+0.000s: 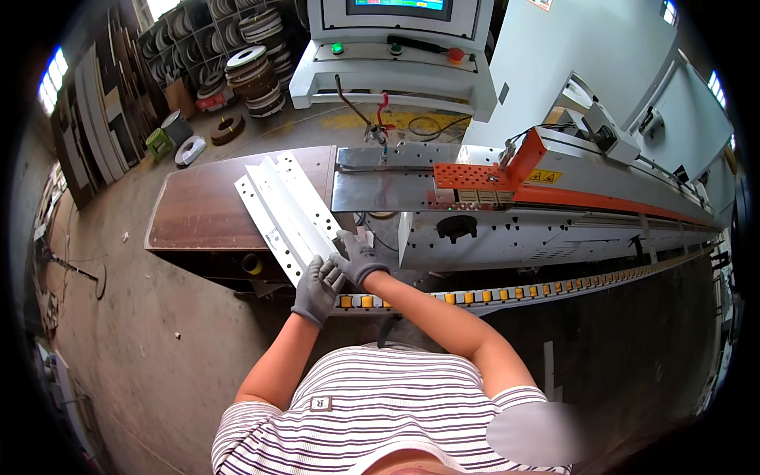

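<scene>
On the brown table [198,194], the white panels [279,200] extend far-left from both hands, long axis running far-left to near-right. Left hand [319,291] and right hand [360,260] meet the near end; whether either is clamped cannot be determined.

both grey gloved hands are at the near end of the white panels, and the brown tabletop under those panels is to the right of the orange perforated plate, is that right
Not quite: the head view shows the brown tabletop to the left of the orange perforated plate. The grey-gloved left hand and right hand are indeed at the near end of the white panels.
</scene>
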Motion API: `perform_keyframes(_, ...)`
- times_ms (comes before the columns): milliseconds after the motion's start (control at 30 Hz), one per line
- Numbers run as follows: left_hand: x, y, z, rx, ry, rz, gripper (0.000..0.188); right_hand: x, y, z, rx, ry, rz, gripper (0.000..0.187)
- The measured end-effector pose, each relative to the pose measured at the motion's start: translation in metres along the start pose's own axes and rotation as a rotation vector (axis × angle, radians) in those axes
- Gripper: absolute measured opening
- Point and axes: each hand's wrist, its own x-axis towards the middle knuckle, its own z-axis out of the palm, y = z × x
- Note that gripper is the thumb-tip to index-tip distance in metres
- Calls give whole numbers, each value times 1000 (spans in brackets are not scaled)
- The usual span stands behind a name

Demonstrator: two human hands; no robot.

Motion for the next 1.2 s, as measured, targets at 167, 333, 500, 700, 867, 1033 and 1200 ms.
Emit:
perform_keyframes(167,-5,-10,-3,62,3,67,30,10,-5,15,33,-153,199,61)
perform_keyframes(333,-13,-5,7,51,-44,65,28,22,-5,19,150,-125,384,59)
perform_keyframes(500,-15,4,11,157,-139,26,38,-8,-55,-38,-73,5,147,49)
perform_keyframes(700,52,23,12,-149,-105,-61,60,-88,-50,-89,-461,48,-356,43)
perform_keyframes(867,44,-27,64,-203,-481,-127,65,-158,11,-118,-89,50,-16,72)
perform_keyframes(1033,50,-99,104,-13,-507,-392,57,-216,38,-127,-24,86,275,88)
perform_keyframes(1200,80,-185,124,198,-557,-619,49,-262,43,-151,-119,276,376,72)
